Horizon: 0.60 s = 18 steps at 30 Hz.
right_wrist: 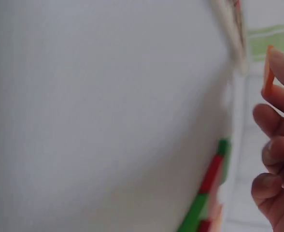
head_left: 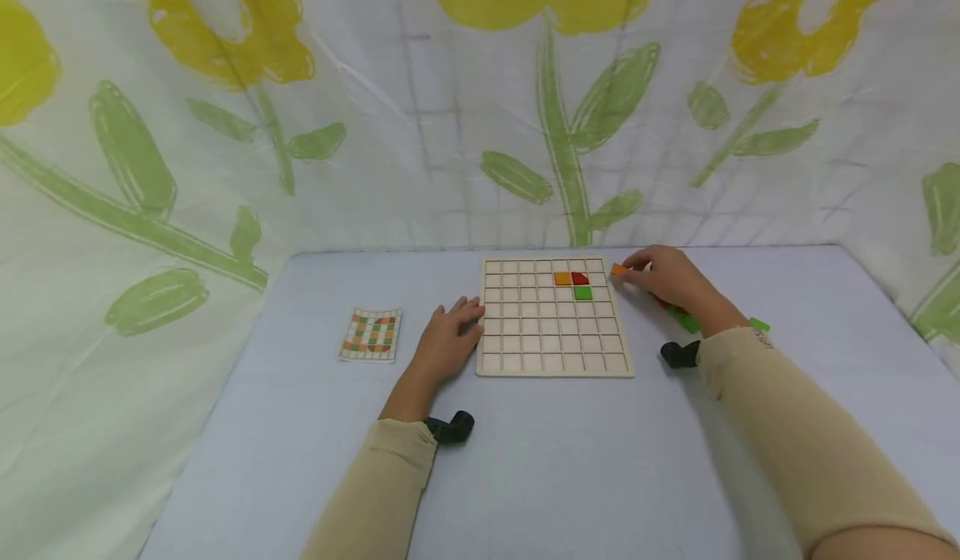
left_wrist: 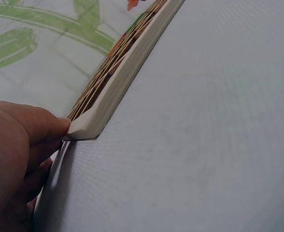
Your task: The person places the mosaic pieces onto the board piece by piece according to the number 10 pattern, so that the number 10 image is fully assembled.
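right hand [head_left: 675,283], right of centre in the head frame: thumb and fingertip pinch a small, flat orange tile [head_left: 618,269], just off the upper right edge of a pale wooden gridded board [head_left: 531,343]. right wrist view: tile nearly edge-on, other fingers curled beneath the grip.

left hand [head_left: 447,345], centre of frame: fingers slightly spread, touching the board's left edge; left wrist view shows a fingertip at a corner.

board lies flat mid-frame. in its upper right cells: an orange square tile [head_left: 562,278], a red tile with one rounded corner [head_left: 580,278] beside it, a green square tile [head_left: 582,293] below the red.

under the right hand, partly hidden: a row of loose red and green tiles [head_left: 686,320]. lone bright green piece [head_left: 760,325] by the sleeve.

left of the left hand: a white card printed with a coloured grid [head_left: 371,336].
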Each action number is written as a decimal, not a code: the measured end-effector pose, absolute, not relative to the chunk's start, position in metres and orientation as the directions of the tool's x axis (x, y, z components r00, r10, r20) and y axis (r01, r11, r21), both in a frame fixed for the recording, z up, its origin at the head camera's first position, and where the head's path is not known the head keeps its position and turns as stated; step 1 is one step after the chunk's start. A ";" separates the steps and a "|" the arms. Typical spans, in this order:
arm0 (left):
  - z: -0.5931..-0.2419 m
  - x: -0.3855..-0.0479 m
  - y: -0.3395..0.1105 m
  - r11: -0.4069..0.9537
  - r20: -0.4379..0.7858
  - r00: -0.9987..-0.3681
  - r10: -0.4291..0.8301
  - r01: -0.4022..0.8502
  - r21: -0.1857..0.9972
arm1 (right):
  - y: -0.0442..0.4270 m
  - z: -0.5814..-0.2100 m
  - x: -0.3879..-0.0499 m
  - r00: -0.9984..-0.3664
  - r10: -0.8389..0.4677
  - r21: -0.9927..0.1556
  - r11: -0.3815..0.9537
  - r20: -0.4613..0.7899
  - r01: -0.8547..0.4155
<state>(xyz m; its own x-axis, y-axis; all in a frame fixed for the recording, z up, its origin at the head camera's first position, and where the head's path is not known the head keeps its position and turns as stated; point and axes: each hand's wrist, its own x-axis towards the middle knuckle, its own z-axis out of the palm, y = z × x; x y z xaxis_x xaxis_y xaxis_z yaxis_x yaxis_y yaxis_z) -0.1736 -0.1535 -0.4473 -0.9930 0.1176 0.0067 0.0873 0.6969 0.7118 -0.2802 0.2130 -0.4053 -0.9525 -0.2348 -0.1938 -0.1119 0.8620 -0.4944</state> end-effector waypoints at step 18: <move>-0.452 -0.176 -0.156 0.692 0.012 -0.989 0.151 0.114 0.713 | 0.170 -0.409 -0.234 -0.943 -0.283 -0.698 0.712 -0.178 -0.082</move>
<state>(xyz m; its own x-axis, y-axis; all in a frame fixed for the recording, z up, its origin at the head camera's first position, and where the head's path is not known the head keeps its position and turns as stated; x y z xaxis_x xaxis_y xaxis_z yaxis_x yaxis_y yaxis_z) -0.1764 -0.1557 -0.4522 -0.9885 0.1505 0.0122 0.1141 0.6919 0.7129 -0.2338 0.1703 -0.4093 -0.9425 -0.2829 -0.1777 -0.0821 0.7116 -0.6977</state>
